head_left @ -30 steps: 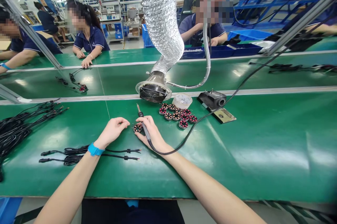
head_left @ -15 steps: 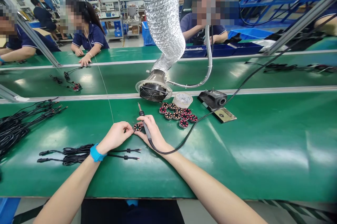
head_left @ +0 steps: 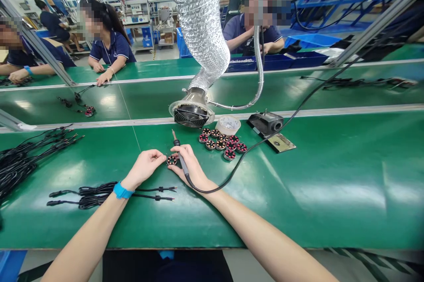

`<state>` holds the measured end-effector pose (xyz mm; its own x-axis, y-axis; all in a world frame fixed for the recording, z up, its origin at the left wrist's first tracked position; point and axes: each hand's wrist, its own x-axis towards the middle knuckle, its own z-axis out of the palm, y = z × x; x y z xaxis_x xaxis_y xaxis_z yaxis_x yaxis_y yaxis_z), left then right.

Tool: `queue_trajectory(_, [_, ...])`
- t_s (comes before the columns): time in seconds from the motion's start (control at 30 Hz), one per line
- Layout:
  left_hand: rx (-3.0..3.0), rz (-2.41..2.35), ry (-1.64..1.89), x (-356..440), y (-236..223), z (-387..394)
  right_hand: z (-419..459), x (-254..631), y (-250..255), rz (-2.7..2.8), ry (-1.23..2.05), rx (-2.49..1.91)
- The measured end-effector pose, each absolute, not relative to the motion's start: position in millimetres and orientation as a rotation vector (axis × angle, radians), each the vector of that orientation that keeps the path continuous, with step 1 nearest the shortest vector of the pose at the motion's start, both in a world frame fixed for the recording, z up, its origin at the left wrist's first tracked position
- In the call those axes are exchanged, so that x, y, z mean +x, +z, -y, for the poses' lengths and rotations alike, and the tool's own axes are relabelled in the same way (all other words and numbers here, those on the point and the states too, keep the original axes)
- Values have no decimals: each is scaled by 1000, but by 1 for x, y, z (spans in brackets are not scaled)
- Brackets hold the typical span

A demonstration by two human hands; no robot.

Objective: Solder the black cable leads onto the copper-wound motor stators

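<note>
My right hand (head_left: pixel 194 171) is closed around a soldering iron (head_left: pixel 183 162), its tip pointing up and away from me. The thumb and fingers of that hand also hold a small round wire-wound motor stator (head_left: pixel 171 160) with copper coils. At the stator's left edge is my left hand (head_left: pixel 147 166), thumb and forefinger pinched together; what sits between them is too small to make out. A thin wire (head_left: pixel 127 112) runs down from above to behind my left hand. Several similar stators (head_left: pixel 220 144), some red, lie in a group beyond my right hand.
A fan-fronted fume hood (head_left: pixel 191 114) hangs ahead on a silver duct (head_left: pixel 202 17). Right of it are a roll of tape (head_left: pixel 228 125) and an iron stand (head_left: pixel 266 123). Black cables (head_left: pixel 96 196) lie by my left forearm, with a larger bundle (head_left: pixel 20 163) at left. Co-workers sit opposite.
My left fingertips have risen slightly along the stator's left edge. My right hand keeps its grip on the iron and stator. The view has shifted a little; a co-worker's hand shows at far left.
</note>
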<state>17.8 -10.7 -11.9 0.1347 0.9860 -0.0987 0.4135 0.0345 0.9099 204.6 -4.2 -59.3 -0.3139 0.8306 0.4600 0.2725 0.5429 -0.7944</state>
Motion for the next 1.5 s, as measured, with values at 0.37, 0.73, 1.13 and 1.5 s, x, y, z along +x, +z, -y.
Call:
queue_trajectory(0.37, [1573, -1479, 852, 22, -14, 8, 4, 204, -61, 1842, 747, -918])
queue_trajectory(0.73, [1630, -1429, 818, 28, -15, 5, 3, 204, -63, 1834, 759, -876])
queue_trajectory(1.13, [1734, -1419, 716, 0, 29, 19, 4, 207, -59, 1846, 718, -898])
queue_trajectory(1.5, [2355, -1088, 107, 22, 15, 40, 4, 212, -53, 1787, 684, -1019])
